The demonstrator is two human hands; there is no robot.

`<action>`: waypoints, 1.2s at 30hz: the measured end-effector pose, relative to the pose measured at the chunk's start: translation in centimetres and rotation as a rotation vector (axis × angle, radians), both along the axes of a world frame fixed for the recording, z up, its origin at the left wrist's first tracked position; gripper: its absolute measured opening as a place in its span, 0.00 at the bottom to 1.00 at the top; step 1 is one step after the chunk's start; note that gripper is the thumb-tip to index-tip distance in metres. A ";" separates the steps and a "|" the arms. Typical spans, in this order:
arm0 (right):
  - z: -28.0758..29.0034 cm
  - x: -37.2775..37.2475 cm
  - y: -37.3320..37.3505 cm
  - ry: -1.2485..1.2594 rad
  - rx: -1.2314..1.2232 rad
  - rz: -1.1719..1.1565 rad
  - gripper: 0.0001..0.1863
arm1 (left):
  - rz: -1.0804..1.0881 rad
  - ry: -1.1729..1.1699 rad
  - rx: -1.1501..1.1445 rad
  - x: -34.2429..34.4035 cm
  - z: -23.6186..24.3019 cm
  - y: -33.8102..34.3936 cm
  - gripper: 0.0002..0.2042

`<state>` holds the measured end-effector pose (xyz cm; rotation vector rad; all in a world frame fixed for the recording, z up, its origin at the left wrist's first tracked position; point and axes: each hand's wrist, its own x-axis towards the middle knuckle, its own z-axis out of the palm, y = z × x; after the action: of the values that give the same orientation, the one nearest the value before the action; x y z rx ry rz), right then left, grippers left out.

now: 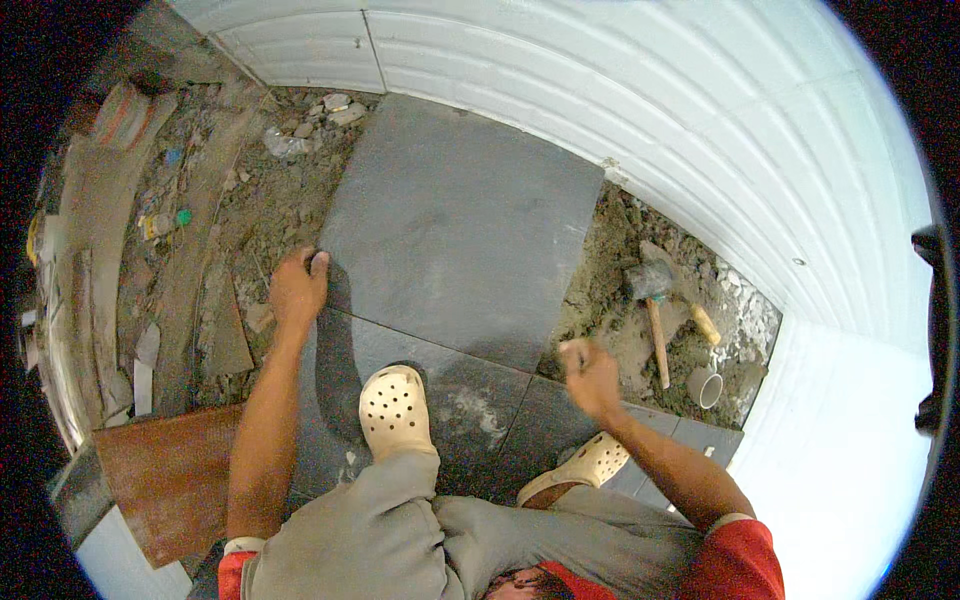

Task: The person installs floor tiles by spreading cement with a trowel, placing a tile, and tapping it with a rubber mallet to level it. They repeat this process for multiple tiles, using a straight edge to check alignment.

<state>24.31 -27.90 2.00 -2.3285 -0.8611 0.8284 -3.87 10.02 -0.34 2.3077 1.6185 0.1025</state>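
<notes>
A large grey tile (458, 225) lies against the white ribbed wall, adjoining lower tiles (462, 402). My left hand (298, 285) is at its left edge, fingers bent as if round the edge. My right hand (590, 378) is curled beside its near right corner; whether anything is inside is unclear. To the right, on wet mortar (590, 310), lie a black-headed mallet (650, 283), a yellow-handled tool (705, 322) and a white pipe piece (705, 385). My feet in cream clogs (395, 405) rest on the lower tiles.
The white ribbed wall (700, 110) runs along the back and right. On the left are rough rubble (250, 200), board strips (90, 300), a rolled sack (120, 115), small debris and a brown board (165, 480) near the lower edge.
</notes>
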 end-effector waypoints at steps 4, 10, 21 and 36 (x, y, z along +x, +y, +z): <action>0.7 -4.0 1.7 -0.027 0.042 -0.124 0.09 | 0.010 0.002 -0.128 -1.3 -0.3 1.0 0.23; -2.2 6.3 8.3 -0.452 0.167 -0.110 0.15 | -0.028 -0.068 -0.103 -2.1 -2.0 2.5 0.28; -5.3 15.2 15.5 -0.338 0.084 -0.285 0.19 | -0.023 -0.049 -0.212 -2.0 -2.4 3.4 0.36; -7.5 18.0 16.8 -0.220 -0.018 -0.360 0.18 | 0.015 -0.111 -0.291 -1.4 -0.7 3.3 0.38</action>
<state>42.34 -11.05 -5.50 -2.5188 -0.4936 0.4365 -5.29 13.34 -1.00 2.0340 1.4876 -0.0021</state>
